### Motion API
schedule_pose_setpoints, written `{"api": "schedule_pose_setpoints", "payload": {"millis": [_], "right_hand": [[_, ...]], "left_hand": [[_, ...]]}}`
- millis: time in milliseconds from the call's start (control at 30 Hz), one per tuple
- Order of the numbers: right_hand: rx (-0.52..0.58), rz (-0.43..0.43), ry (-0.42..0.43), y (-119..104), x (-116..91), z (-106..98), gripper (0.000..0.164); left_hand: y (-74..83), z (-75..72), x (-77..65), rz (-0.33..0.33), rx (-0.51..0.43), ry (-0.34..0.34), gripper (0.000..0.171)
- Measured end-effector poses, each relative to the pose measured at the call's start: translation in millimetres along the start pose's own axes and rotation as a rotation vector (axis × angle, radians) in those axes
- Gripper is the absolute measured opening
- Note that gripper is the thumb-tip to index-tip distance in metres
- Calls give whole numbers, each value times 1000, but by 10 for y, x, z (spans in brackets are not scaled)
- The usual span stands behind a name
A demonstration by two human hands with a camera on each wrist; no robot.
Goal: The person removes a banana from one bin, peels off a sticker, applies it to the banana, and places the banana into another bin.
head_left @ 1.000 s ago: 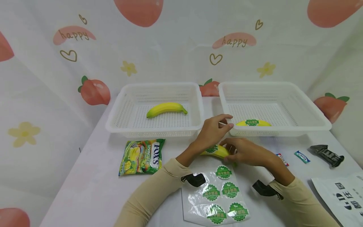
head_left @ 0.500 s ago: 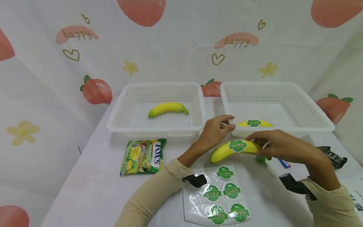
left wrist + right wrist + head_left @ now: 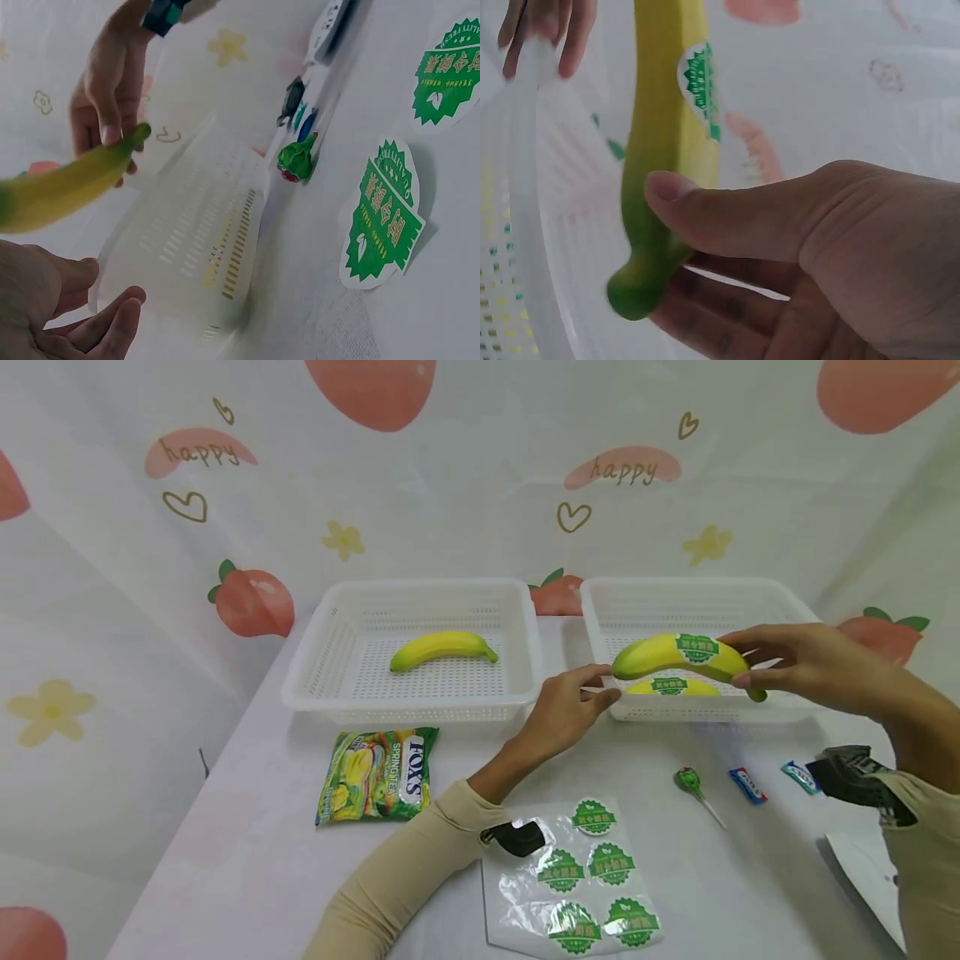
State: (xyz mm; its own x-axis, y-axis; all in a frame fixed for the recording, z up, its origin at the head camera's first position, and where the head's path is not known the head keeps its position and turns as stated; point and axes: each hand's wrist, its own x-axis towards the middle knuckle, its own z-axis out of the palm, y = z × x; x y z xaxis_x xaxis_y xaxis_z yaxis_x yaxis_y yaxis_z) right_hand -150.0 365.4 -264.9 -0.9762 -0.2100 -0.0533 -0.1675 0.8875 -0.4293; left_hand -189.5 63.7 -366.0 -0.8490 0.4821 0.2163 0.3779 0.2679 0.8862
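A banana (image 3: pixel 660 658) with a green round sticker (image 3: pixel 697 648) hangs above the right white basket (image 3: pixel 795 706). My right hand (image 3: pixel 817 668) pinches it near its green stem end, thumb on one side and fingers on the other, as the right wrist view shows. At the near-left corner of that basket, my left hand (image 3: pixel 566 710) holds the rim between thumb and fingers. Inside the basket lies another stickered banana (image 3: pixel 701 688), partly hidden by the front wall. The left white basket (image 3: pixel 412 704) contains a plain banana (image 3: pixel 442 650) without a visible sticker.
A sticker sheet (image 3: pixel 517 893) with several green labels lies in front. Left of it is a green candy bag (image 3: pixel 375 775). To the right are a lollipop (image 3: pixel 688 782), a blue-red candy (image 3: pixel 747 786), a teal candy (image 3: pixel 800 777) and a white printed sheet (image 3: pixel 862 877).
My right hand has lifted the stickered banana off the table, moving it right and up over the right basket. The lollipop is now uncovered. My left hand stays at the basket's corner.
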Motion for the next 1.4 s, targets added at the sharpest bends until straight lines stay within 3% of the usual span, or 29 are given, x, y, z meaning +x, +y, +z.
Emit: {"api": "schedule_pose_setpoints", "payload": {"millis": [300, 633, 900, 1400], "right_hand": [[20, 61, -61, 219, 502, -105, 59], [48, 113, -193, 490, 815, -24, 55], [110, 201, -314, 575, 946, 94, 59], [118, 249, -411, 531, 946, 196, 66]], "left_hand": [[3, -3, -2, -8, -24, -9, 39], [-9, 17, 0, -18, -42, -12, 40], [3, 15, -6, -33, -35, -14, 42], [3, 15, -22, -35, -41, -22, 41]]}}
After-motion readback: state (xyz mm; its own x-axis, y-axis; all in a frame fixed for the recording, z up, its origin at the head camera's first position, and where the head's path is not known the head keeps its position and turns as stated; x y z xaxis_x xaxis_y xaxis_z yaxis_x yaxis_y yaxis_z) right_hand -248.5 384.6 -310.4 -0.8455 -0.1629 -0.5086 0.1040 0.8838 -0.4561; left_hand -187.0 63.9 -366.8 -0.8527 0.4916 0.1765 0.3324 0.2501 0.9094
